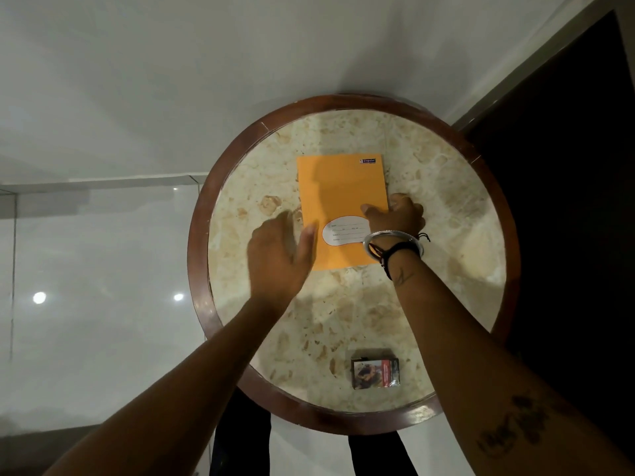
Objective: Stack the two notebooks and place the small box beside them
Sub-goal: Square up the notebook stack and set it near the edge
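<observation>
On the round table with the mottled cream stone top and dark reddish-brown wooden rim (199, 235), seen from the head camera, an orange rectangular paper-covered notebook (343, 194) is lying flat, just past the centre toward twelve o'clock, its long edges running from six to twelve. A white oval name label is showing near its six o'clock end, and a small printed logo is sitting at its far corner toward one o'clock. Only one orange cover is showing; whether a second notebook is lying beneath it is hard to tell from this angle, since no separate edge is standing out clearly.

The right hand (398, 216) is resting at the notebook's three o'clock edge, the thumb pressing down on the cover beside the label and the other fingers curling around the edge, so it is pinching the notebook lightly rather than lifting it. A silver metal bangle (391, 239) and a black thread band are circling the right wrist.

The left hand (278, 255) is hovering at the notebook's nine o'clock edge, spread wide and somewhat blurred, its thumb tip lying over the cover's edge near the label; it is gripping nothing.

The small rectangular printed cardboard box in red, black and white (376, 372) is lying flat at six o'clock on the tabletop, near the rim, well apart from the notebook and both hands.
</observation>
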A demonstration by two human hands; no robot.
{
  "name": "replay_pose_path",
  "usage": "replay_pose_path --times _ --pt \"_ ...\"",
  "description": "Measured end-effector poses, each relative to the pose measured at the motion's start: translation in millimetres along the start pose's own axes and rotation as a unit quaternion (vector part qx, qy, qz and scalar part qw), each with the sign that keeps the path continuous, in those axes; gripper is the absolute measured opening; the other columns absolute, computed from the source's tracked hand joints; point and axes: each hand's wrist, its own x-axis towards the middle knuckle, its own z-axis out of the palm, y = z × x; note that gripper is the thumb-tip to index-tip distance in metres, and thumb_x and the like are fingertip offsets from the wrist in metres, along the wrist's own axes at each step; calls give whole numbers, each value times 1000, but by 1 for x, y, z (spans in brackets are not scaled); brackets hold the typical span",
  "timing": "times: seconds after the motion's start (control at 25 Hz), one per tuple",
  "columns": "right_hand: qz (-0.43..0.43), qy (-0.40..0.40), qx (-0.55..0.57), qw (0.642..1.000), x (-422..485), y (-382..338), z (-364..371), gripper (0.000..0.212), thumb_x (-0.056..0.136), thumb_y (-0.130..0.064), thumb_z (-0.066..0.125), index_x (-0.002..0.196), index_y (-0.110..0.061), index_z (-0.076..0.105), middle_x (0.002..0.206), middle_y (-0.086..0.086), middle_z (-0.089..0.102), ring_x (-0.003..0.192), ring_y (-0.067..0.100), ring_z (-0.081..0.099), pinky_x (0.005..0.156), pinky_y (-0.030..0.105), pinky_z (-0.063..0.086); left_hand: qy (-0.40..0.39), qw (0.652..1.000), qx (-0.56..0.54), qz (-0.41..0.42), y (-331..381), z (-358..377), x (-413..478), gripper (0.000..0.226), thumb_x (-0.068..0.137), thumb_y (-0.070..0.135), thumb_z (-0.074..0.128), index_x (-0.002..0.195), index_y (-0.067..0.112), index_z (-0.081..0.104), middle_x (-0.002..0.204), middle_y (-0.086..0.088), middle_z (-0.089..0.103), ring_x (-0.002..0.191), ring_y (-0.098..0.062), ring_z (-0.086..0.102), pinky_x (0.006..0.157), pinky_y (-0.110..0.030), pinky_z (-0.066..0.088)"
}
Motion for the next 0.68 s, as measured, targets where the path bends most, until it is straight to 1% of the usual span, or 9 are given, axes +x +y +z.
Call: replay_pose_path --times 0.08,0.12,0.24,0.32,0.36,0.44,0.52,0.6,0.68 --pt "21 -28 18 999 6 -2 -3 60 78 -33 72 130 -13 50 137 12 45 124 37 46 98 52 46 -17 991 -77 -112 33 12 31 56 99 58 48 111 5 61 106 -13 68 103 -37 65 80 -43 50" --pt "26 -42 28 998 10 -4 -4 57 78 -34 70 127 -14 50 134 12 48 120 36 49 97 50 46 -28 978 -108 -177 43 19 44 52 99 56 52 111 5 58 110 -14 65 107 -39 62 81 -43 49" --pt "51 -84 56 994 20 -10 -11 52 75 -48 68 108 -11 52 118 16 56 107 36 57 94 46 47 -70 938 -133 -312 54 33 67 70 97 61 55 136 2 51 139 -20 55 130 -41 51 102 -48 45" --pt "75 -117 99 985 19 -14 -14 61 76 -52 67 118 -8 56 119 12 60 107 35 59 94 46 48 -85 931 -150 -322 59 33 71 77 96 66 53 142 5 49 144 -17 53 134 -39 50 107 -50 45" --pt "63 -124 137 981 17 -15 -16 57 80 -49 67 120 -8 57 115 10 61 102 32 60 89 42 48 -75 932 -176 -308 61 33 70 72 96 66 53 138 7 51 138 -13 57 129 -35 55 102 -48 48" --pt "-16 -124 245 961 8 -15 -22 38 89 -35 64 116 -9 59 107 6 64 93 26 62 79 36 48 -18 936 -261 -237 68 29 60 42 98 61 53 111 21 51 108 0 58 102 -19 62 80 -35 50" --pt "-104 -136 341 924 -4 -8 -35 26 92 -24 59 117 -18 56 115 5 66 104 25 64 85 35 53 24 941 -313 -131 69 21 44 31 100 60 49 98 31 39 97 7 49 85 -1 56 71 -21 46" --pt "-168 -164 382 894 -16 8 -45 33 92 -20 55 124 -26 49 123 0 63 113 20 62 93 31 53 36 947 -318 -22 62 16 26 35 101 61 46 108 29 35 102 13 49 89 7 57 70 -12 47" --pt "-192 -171 365 895 -29 29 -46 41 96 -12 51 136 -15 41 129 1 59 117 14 59 99 27 49 21 954 -295 47 50 20 11 41 101 61 45 122 29 32 109 11 49 96 7 58 72 -11 48"
